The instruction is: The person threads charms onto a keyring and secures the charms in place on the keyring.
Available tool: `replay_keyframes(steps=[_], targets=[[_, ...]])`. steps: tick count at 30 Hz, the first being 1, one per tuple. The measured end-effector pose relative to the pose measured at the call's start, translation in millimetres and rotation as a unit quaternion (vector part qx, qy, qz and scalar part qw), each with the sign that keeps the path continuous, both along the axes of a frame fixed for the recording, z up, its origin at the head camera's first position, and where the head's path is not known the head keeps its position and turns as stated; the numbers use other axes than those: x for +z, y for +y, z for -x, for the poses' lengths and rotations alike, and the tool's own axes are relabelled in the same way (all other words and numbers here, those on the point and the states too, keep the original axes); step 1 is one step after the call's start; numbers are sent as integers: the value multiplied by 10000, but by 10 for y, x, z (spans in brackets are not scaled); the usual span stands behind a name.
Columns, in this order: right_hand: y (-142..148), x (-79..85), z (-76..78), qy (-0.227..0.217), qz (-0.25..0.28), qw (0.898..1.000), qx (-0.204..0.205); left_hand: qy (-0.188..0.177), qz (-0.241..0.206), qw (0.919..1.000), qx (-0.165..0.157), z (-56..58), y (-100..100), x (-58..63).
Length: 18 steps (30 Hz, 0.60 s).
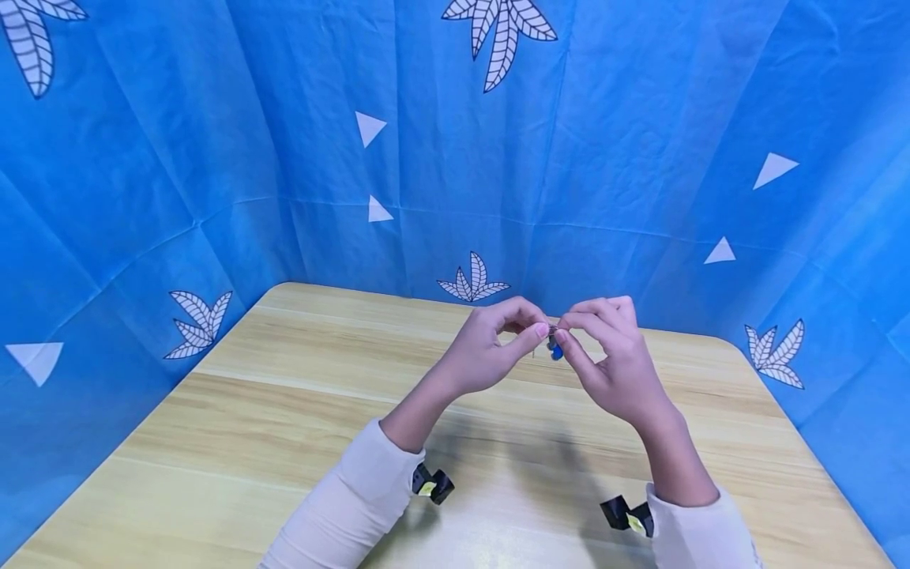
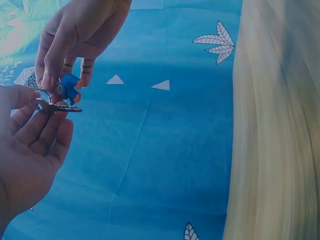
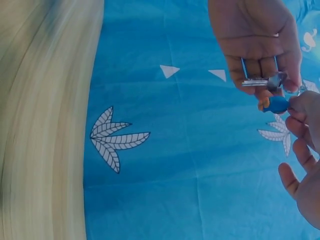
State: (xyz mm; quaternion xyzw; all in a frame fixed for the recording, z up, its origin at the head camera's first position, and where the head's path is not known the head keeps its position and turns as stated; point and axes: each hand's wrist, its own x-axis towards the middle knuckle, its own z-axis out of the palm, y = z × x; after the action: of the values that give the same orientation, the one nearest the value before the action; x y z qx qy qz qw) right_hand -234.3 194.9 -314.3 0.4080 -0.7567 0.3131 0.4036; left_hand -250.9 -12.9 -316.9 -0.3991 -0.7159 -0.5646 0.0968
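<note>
My left hand (image 1: 483, 348) and right hand (image 1: 614, 363) meet above the far part of the table, fingertips close together. Between them is a metal key ring (image 2: 43, 91) bearing what looks like more than one key (image 2: 67, 108) and a small blue charm (image 3: 276, 104) with orange parts. The left thumb and fingers pinch the keys by their head, the blades sticking out sideways. Right thumb and forefinger pinch the ring beside the charm, which hangs below the fingertips in the head view. Fingertips partly hide the ring, so whether it is parted cannot be seen.
The wood-grain table (image 1: 306, 411) stretches beneath both forearms. A blue curtain (image 1: 455, 158) with white leaves and triangles stands behind the table and along its sides. Black wrist-worn gear (image 1: 434, 484) shows at each sleeve cuff.
</note>
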Motion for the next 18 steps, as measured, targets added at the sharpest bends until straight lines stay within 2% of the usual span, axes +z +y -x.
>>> replay_keyframes(steps=[4, 8, 12, 14, 16, 18], targets=[[8, -3, -3, -114, 22, 9999, -33, -146, -66, 9999, -9, -3, 3, -7], [-1, -1, -7, -70, 34, 9999, -74, 179, -118, 9997, 150, 0, 6, -12], [-5, 2, -12, 36, 3, 9999, -115, 745, -131, 9966, 322, 22, 12, -17], [-8, 6, -9, 79, -26, 9999, -132, 1127, -59, 9925, 461, 34, 10, -18], [-9, 11, -4, 108, -62, 9998, -151, 1567, 32, 9855, 645, 49, 9, -21], [-11, 16, 0, 133, -80, 9998, -146, 2064, 164, 9748, 826, 60, 2, -16]])
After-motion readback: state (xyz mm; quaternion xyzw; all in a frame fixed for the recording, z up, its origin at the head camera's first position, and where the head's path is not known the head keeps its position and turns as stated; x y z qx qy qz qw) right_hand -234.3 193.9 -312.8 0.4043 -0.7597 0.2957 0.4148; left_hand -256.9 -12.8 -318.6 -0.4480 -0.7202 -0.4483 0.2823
